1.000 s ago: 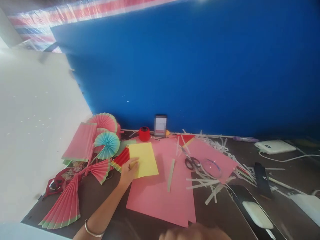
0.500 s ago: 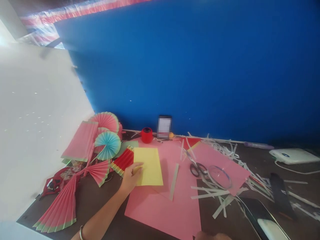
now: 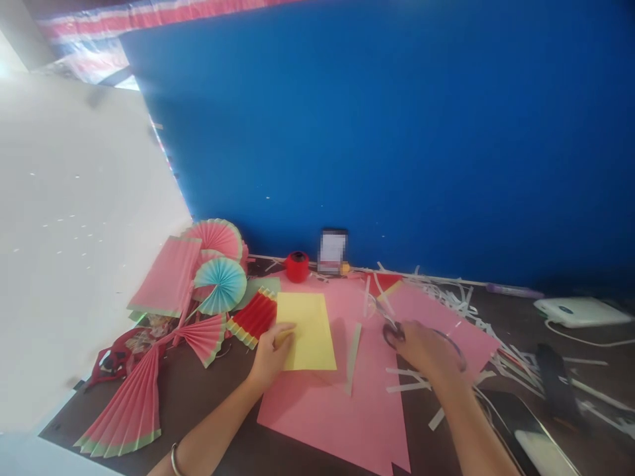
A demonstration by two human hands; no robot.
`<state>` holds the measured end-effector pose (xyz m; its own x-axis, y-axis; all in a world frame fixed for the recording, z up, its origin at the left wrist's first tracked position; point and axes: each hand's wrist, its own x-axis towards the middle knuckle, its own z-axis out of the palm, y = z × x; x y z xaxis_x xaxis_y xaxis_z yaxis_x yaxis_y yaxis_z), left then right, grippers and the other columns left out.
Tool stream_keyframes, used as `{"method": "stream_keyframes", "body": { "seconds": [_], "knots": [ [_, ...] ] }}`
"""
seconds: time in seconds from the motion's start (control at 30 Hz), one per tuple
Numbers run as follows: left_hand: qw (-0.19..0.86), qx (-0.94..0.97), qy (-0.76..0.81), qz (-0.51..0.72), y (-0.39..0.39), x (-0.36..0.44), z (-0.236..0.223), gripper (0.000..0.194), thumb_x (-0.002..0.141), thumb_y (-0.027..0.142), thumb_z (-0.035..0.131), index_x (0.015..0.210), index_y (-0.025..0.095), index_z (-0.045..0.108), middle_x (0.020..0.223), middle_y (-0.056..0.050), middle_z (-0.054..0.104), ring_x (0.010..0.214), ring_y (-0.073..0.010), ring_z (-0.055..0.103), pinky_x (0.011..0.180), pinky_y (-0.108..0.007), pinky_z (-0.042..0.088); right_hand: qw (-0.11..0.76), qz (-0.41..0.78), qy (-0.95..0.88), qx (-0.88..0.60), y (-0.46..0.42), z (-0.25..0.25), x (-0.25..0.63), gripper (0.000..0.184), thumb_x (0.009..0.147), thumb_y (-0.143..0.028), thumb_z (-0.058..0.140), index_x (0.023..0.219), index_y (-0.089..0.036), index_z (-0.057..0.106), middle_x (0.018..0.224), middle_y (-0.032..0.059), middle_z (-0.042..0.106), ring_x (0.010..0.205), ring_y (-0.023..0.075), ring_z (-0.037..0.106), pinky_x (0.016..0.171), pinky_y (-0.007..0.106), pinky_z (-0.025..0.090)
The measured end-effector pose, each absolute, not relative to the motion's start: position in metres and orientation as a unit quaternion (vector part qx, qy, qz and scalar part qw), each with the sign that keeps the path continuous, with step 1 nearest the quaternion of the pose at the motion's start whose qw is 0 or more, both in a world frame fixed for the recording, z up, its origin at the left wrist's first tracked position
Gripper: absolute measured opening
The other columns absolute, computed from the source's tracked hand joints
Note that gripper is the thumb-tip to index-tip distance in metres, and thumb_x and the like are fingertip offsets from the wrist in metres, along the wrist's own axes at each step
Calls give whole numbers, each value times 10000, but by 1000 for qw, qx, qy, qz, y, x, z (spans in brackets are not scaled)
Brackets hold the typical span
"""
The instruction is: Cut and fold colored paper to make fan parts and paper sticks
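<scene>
My left hand (image 3: 274,354) pinches the left edge of a yellow sheet of paper (image 3: 308,330), thumb on top, above a large pink sheet (image 3: 342,430). At the black handles of the scissors (image 3: 391,330), my right hand (image 3: 421,347) has its fingers closed around a loop; part of the grip is hidden by the hand. The scissors' blades point up and left. A narrow pale paper strip (image 3: 354,360) lies between the two hands. Left of the yellow sheet is a pleated red paper with yellow edges (image 3: 254,318).
Pleated pink fans (image 3: 131,410) and a blue paper fan (image 3: 221,285) crowd the left side. A red round container (image 3: 297,267) stands at the back. Cut paper strips (image 3: 449,294), a phone (image 3: 520,423), a white device (image 3: 580,311) and a purple pen (image 3: 514,291) lie on the right.
My right hand has come up from the bottom edge to the scissors' handles. My left hand still holds the yellow sheet. The view has shifted slightly.
</scene>
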<state>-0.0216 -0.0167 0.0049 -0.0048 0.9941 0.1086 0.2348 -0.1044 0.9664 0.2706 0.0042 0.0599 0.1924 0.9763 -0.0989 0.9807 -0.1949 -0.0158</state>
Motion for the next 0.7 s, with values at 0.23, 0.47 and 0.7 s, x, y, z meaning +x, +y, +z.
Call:
{"method": "stream_keyframes", "body": {
  "seconds": [0.23,0.47,0.7],
  "knots": [
    [413,580,521,470,-18,-22,3,263,768,278,539,960,147,662,1013,-89,671,969,-218,610,846,-313,478,10,140,637,758,-11,39,271,274,849,-192,386,933,-79,621,885,173,628,841,289,592,695,340,382],
    [404,546,527,510,-18,-23,5,272,767,307,564,973,155,657,1051,-95,654,1021,-220,588,890,-316,452,-111,125,541,824,-18,53,266,377,889,-299,332,1066,-37,536,906,211,618,789,282,606,631,331,416],
    [373,541,549,517,-17,-26,5,368,747,337,613,1073,168,601,1156,-98,600,1106,-229,533,942,-340,416,-169,-31,540,824,-25,51,275,374,827,-451,374,796,-160,606,805,158,605,724,287,581,605,384,383]
  ]
}}
